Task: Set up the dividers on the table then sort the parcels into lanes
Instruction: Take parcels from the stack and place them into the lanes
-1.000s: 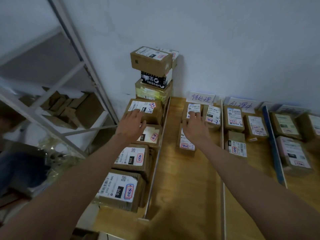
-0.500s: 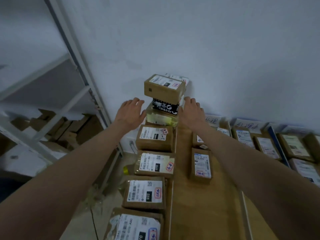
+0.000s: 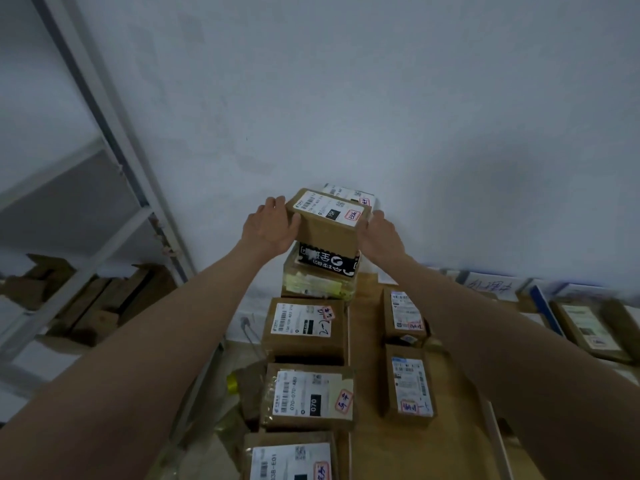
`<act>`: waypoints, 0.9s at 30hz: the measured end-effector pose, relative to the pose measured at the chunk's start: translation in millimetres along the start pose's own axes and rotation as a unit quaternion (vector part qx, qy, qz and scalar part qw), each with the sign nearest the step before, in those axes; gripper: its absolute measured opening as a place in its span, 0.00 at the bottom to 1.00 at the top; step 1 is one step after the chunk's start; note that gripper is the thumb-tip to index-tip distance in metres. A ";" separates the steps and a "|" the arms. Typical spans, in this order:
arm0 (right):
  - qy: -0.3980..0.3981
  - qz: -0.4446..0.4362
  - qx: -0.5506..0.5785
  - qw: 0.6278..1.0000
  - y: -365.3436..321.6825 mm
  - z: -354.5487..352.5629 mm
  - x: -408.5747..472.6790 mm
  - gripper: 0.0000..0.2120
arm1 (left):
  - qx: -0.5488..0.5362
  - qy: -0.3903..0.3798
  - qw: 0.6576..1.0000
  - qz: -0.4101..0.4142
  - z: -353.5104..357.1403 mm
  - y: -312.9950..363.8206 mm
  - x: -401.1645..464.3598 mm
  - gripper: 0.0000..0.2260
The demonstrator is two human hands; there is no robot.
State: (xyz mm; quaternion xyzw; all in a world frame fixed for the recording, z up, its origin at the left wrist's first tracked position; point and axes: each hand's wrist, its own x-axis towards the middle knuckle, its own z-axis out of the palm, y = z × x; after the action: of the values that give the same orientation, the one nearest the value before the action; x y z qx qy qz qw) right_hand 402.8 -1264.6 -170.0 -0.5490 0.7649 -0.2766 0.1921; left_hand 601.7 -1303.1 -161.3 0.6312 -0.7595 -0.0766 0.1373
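Head: both hands grip top parcel (stacked).

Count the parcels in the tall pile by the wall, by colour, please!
Brown cardboard box, gripped by the left hand and right hand: 1
White parcel behind it: 1
Black printed box: 1
Yellowish taped box: 1
Total: 4
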 end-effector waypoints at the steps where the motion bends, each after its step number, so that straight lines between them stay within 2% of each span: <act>1: -0.006 0.007 0.019 1.000 0.2 2.4 0.9 0.22 | -0.011 -0.009 1.000 -0.008 1.9 1.6 0.6 0.25; 5: 0.002 0.022 0.080 0.997 -1.8 7.0 2.6 0.19 | -0.060 -0.029 0.998 -0.020 8.8 8.6 -3.8 0.25; 10: 0.032 0.024 0.146 0.989 -9.5 -5.8 -7.8 0.19 | -0.159 0.006 0.987 -0.002 0.2 9.9 -14.3 0.30; 13: 0.040 0.022 0.200 0.979 -12.9 -20.5 -19.3 0.25 | -0.248 0.017 0.968 0.020 -12.0 5.7 -22.4 0.40; 15: 0.038 0.025 0.234 0.971 -11.3 -28.7 -28.9 0.21 | -0.264 0.005 0.964 0.042 -20.6 2.2 -29.8 0.51; 17: 0.028 0.039 0.268 0.962 -5.8 -34.9 -40.1 0.14 | -0.256 0.007 0.965 0.060 -27.3 0.0 -37.5 0.55; 21: -0.005 0.039 0.253 0.967 12.0 -43.7 -69.8 0.07 | -0.253 -0.009 0.963 0.098 -33.7 -2.3 -51.9 0.56; 27: -0.079 0.072 0.244 0.964 41.4 -57.6 -132.8 0.14 | -0.307 -0.069 0.941 0.126 -29.7 11.5 -77.8 0.55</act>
State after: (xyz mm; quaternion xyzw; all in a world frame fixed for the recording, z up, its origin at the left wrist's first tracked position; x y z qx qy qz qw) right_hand 380.9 -1116.6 -152.9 -0.4492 0.6941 -0.3959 0.3996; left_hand 612.8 -1223.0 -138.4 0.4511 -0.7799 -0.3312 0.2802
